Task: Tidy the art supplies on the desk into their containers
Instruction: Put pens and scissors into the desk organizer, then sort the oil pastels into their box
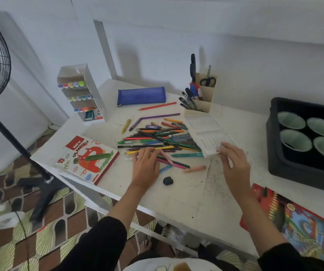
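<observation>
Both arms are stretched forward, forearms bare, with black sleeves (102, 237) pushed up near the elbows. The left hand (145, 166) is held palm down, fingers laid out fairly straight and close together. The right hand (235, 165) is angled a bit inward, palm down too, fingers loosely spread and kinda blurry, so any grip can't really be made out.

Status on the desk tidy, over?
Left hand on pencil pile, grip unclear. Right hand touching white tray edge. Tray lies tilted over the pile.
</observation>
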### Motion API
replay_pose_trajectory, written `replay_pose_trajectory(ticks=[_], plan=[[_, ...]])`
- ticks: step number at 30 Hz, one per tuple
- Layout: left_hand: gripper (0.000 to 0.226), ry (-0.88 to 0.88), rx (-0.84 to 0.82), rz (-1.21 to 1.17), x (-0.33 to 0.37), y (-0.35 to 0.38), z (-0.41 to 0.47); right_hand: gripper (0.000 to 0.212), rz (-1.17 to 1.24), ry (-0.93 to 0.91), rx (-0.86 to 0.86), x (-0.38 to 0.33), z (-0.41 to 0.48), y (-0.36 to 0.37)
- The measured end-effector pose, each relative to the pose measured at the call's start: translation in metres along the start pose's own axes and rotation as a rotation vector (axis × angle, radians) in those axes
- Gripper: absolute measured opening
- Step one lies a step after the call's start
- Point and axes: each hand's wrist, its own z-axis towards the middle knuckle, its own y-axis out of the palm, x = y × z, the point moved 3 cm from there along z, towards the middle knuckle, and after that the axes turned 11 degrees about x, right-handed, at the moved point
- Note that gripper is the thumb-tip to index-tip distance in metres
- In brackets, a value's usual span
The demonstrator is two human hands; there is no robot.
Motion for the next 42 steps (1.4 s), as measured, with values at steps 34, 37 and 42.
replay_pose_trajectory(ticks=[34, 37, 42], plan=[[0.058, -0.917, 0.110, -0.406, -0.300, -0.138, 0.018, 0.032, 0.272, -0.257, -0.585, -0.261, -0.082, 0.265], [0.058, -0.823, 0.089, -0.376, -0.299, -0.141, 0.028, 0.028, 0.157, -0.364, -0.426, -0.265, -0.066, 0.262], [0.053, -0.608, 0.038, -0.215, -0.280, -0.134, 0.028, 0.020, -0.032, -0.163, -0.229, -0.239, -0.009, 0.264]])
